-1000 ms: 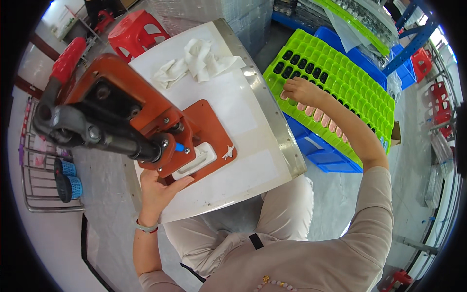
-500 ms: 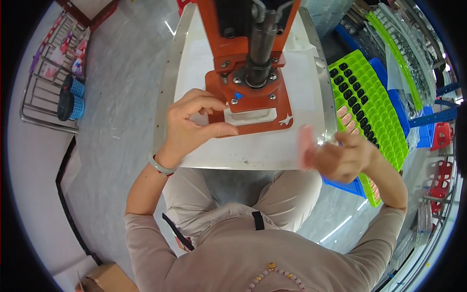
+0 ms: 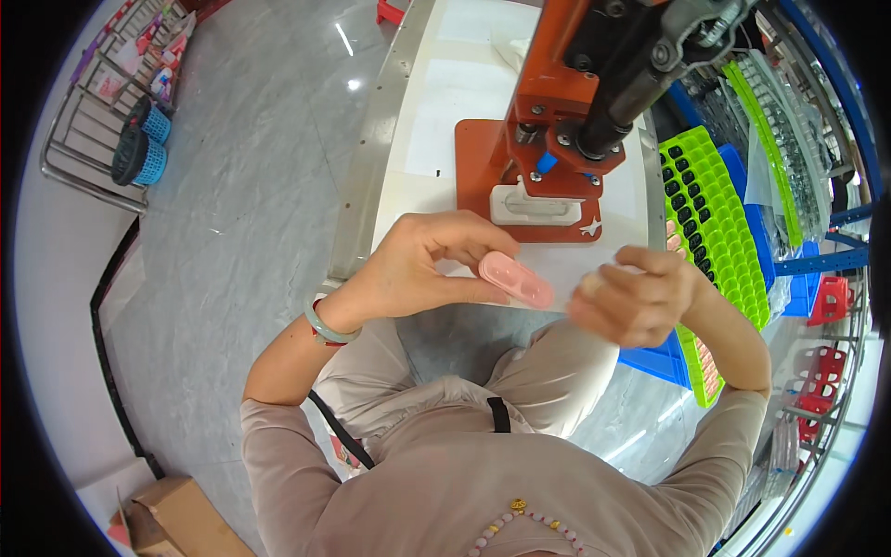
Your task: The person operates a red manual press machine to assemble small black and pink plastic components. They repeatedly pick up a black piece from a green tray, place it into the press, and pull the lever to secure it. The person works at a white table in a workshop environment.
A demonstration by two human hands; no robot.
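Observation:
Between the thumb and fingers of my left hand (image 3: 432, 260) is a small pink oval plastic shell (image 3: 517, 280), tilted, its recessed face showing. It is held just in front of an orange hand press (image 3: 471, 176). A white holder (image 3: 534, 206) with a rounded slot sits on the press base, under the press head. To the right of the shell, and apart from it, my right hand (image 3: 636, 295) is closed with fingers curled. Motion blur smears its fingertips, and whatever they hold, if anything, cannot be made out.
A green tray (image 3: 733, 251) with black and pink pieces in its pockets stands at the right, over a blue bin (image 3: 657, 365). The metal-edged white table (image 3: 404, 176) carries the press. Further right are racks and red stools (image 3: 829, 299); blue baskets (image 3: 148, 165) hang far left.
The pink shell has passed from my right hand into my left, which has moved right and nearer to me, off the press base. The view has turned, so the press appears further right.

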